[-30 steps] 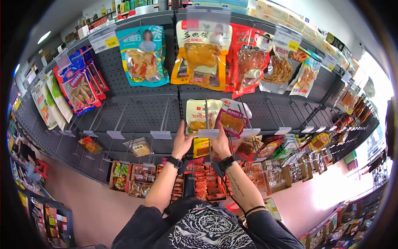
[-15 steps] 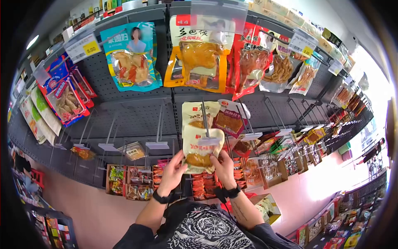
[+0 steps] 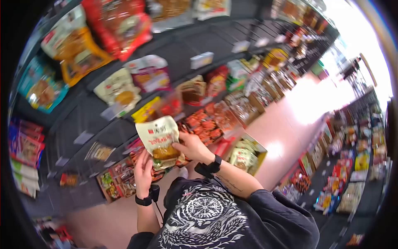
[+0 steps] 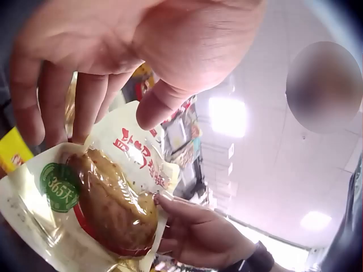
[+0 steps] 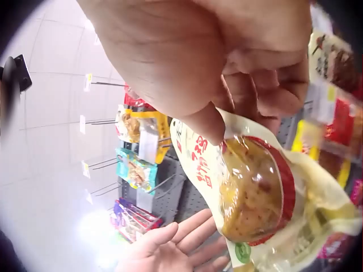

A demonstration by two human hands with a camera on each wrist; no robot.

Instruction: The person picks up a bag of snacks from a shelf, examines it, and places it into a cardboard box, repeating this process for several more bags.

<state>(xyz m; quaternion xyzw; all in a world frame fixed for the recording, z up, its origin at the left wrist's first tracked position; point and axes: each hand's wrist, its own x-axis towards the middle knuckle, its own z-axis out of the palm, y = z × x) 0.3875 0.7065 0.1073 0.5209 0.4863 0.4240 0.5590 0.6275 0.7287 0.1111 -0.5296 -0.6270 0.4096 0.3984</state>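
Observation:
A cream pouch of cooked meat (image 3: pixel 159 137), with red lettering and a clear window over the browned meat, is held in front of the torso. My right hand (image 3: pixel 195 147) pinches its right edge, thumb on the front and fingers behind, as the right wrist view shows. My left hand (image 3: pixel 143 173) is at the pouch's lower left, its fingers extended; in the right wrist view the left palm (image 5: pixel 164 255) faces up beside the pouch. A similar cream pouch (image 3: pixel 118 89) hangs on the rack above, near a purple pouch (image 3: pixel 151 74).
A dark rack with hooks and price-tag holders (image 3: pixel 202 60) curves across the front, with boxes of red packets (image 3: pixel 203 124) low down. An open carton (image 3: pixel 260 164) of pale pouches stands on the floor to the right. Another stocked shelf (image 3: pixel 352 195) lines the right side.
The cream pouch came off its hook and is now nearer the body. The left hand has let go of its edge. The head view has swung right and down.

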